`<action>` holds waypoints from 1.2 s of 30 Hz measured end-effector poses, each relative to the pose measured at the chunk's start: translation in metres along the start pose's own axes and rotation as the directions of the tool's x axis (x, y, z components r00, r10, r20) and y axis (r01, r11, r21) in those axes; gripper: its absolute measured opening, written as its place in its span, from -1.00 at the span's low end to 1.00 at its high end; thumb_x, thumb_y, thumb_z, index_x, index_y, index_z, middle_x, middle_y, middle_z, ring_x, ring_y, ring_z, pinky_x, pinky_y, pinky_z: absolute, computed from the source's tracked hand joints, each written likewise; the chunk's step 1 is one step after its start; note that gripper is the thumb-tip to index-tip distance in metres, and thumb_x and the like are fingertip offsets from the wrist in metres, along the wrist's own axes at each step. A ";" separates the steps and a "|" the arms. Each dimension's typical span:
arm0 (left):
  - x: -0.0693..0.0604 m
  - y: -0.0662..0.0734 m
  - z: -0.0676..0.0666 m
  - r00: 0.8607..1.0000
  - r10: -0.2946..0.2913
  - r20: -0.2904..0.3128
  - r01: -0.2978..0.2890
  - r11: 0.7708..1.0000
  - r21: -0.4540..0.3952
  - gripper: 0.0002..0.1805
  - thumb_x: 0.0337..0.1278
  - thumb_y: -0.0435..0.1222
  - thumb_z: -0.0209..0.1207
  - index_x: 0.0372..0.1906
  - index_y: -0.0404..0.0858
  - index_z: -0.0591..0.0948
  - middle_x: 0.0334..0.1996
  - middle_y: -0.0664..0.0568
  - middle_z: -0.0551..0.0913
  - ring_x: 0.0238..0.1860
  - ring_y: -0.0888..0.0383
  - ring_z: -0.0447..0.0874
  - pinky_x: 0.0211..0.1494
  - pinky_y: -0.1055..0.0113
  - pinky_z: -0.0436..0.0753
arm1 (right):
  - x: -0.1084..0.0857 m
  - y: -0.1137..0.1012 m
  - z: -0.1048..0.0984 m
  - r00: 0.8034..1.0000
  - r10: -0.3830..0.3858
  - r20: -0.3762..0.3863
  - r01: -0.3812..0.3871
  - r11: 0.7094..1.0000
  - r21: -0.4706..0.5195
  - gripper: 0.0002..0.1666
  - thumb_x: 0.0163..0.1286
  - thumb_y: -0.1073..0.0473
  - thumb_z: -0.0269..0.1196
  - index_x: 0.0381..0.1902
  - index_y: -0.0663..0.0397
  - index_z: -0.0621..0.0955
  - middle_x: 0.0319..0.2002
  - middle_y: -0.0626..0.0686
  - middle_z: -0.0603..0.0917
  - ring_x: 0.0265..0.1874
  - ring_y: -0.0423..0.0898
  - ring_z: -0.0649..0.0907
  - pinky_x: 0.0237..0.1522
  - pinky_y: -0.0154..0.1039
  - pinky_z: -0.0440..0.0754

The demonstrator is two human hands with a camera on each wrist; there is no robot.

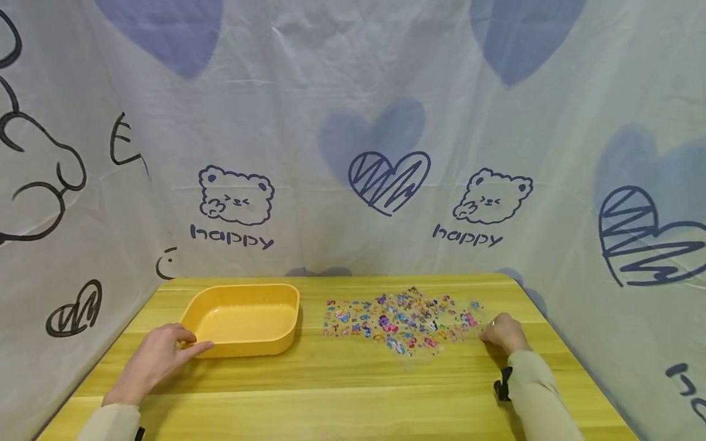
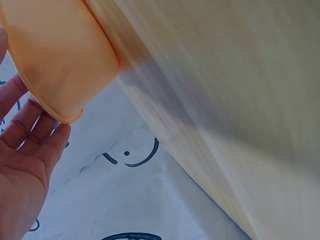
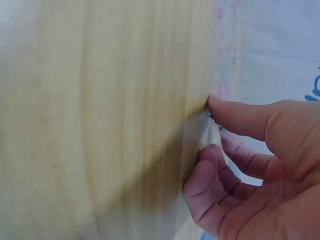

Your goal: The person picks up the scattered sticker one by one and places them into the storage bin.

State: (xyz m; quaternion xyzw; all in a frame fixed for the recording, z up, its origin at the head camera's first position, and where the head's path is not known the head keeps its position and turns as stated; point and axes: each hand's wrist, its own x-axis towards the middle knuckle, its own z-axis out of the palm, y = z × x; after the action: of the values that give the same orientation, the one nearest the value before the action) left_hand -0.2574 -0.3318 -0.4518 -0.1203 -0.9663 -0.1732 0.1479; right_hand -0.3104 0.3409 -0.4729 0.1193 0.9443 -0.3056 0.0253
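Note:
On the left of the table, my left hand (image 1: 160, 356) holds the near-left corner of a shallow yellow plastic tray (image 1: 250, 348). In the left wrist view its fingers (image 2: 37, 125) lie along the rim of the tray (image 2: 65, 65); most of the thumb is out of that view. The clear sticker sheets (image 1: 405, 323), covered in small colourful figures, lie flat and overlapping to the right of the tray. At their right end my right hand (image 1: 506, 334) pinches a sheet edge between thumb and curled fingers, shown close in the right wrist view (image 3: 250, 155).
Everything rests on a yellow wood-grain table (image 1: 331, 404). A pale cloth printed with hearts and bears (image 1: 309, 153) hangs behind the table and on both sides. A dark strap piece (image 1: 503, 384) sits at the right wrist.

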 end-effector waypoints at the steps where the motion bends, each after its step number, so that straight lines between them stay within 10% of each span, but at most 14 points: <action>1: 0.000 0.000 0.000 1.000 0.001 0.000 -0.001 1.000 0.001 -0.53 0.05 0.11 0.34 -0.37 -0.27 0.77 -0.37 0.00 0.73 -0.28 0.03 0.64 -0.10 -0.03 0.61 | 0.000 0.001 0.000 1.000 0.004 0.002 -0.004 1.000 0.009 -0.68 0.24 0.25 0.29 -0.66 0.16 0.46 -0.59 0.11 0.49 -0.56 -0.01 0.39 -0.47 -0.15 0.38; 11: 0.000 0.000 -0.005 1.000 -0.006 0.024 0.007 1.000 -0.029 -0.54 0.06 0.10 0.34 -0.36 -0.26 0.77 -0.37 0.00 0.74 -0.29 0.06 0.63 -0.10 -0.03 0.61 | -0.003 0.013 -0.009 0.996 -0.055 -0.065 0.059 0.997 0.057 -0.58 0.32 0.30 -0.11 -0.76 -0.03 0.25 -0.78 -0.10 0.11 -0.73 -0.17 0.10 -0.62 -0.25 0.16; 19: 0.001 -0.001 -0.004 1.000 -0.015 0.027 0.016 1.000 -0.025 -0.55 0.07 0.12 0.33 -0.38 -0.22 0.78 -0.38 0.04 0.74 -0.32 0.12 0.60 -0.14 0.03 0.59 | -0.010 0.007 -0.029 0.944 -0.163 -0.288 0.155 0.987 -0.048 -0.68 0.37 0.27 0.08 -0.20 0.43 0.69 -0.27 0.37 0.72 -0.45 0.18 0.64 -0.35 0.10 0.59; 23: 0.000 -0.001 -0.004 1.000 -0.007 0.016 0.007 1.000 -0.026 -0.58 0.07 0.10 0.34 -0.39 -0.20 0.78 -0.40 0.05 0.74 -0.33 0.13 0.60 -0.16 0.06 0.58 | -0.010 0.000 -0.036 0.939 -0.148 -0.311 0.145 0.989 -0.031 -0.58 0.40 0.28 -0.01 -0.68 0.24 0.52 -0.76 0.11 0.45 -0.75 -0.10 0.30 -0.65 -0.20 0.30; 26: 0.000 -0.001 -0.003 1.000 -0.015 0.019 0.016 0.999 -0.030 -0.57 0.06 0.11 0.34 -0.39 -0.20 0.78 -0.40 0.05 0.74 -0.33 0.14 0.59 -0.17 0.07 0.58 | -0.011 -0.004 -0.041 0.927 -0.159 -0.340 0.158 0.987 -0.032 -0.51 0.40 0.30 -0.06 -0.78 -0.01 0.26 -0.81 -0.09 0.14 -0.75 -0.17 0.09 -0.64 -0.26 0.07; 29: 0.000 -0.001 -0.003 0.999 -0.025 0.026 0.026 0.999 -0.033 -0.56 0.06 0.12 0.33 -0.38 -0.21 0.78 -0.39 0.04 0.74 -0.33 0.13 0.59 -0.17 0.06 0.58 | -0.012 -0.007 -0.044 0.901 -0.178 -0.394 0.171 0.984 -0.053 -0.53 0.41 0.31 -0.06 -0.76 0.07 0.37 -0.82 -0.07 0.23 -0.76 -0.16 0.15 -0.64 -0.25 0.10; 36: 0.001 -0.001 -0.003 1.000 -0.013 0.022 0.014 1.000 -0.019 -0.56 0.06 0.10 0.35 -0.39 -0.23 0.78 -0.39 0.03 0.75 -0.32 0.11 0.61 -0.15 0.03 0.60 | -0.014 -0.010 -0.049 0.849 -0.161 -0.503 0.160 0.986 -0.045 -0.63 0.47 0.25 0.02 -0.09 0.43 0.67 -0.26 0.40 0.71 -0.52 0.15 0.63 -0.40 0.05 0.57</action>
State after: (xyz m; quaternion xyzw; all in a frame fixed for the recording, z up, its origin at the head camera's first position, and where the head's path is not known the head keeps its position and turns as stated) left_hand -0.2579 -0.3339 -0.4487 -0.1171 -0.9669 -0.1822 0.1351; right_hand -0.2981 0.3588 -0.4253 0.1158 0.9248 -0.2640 -0.2481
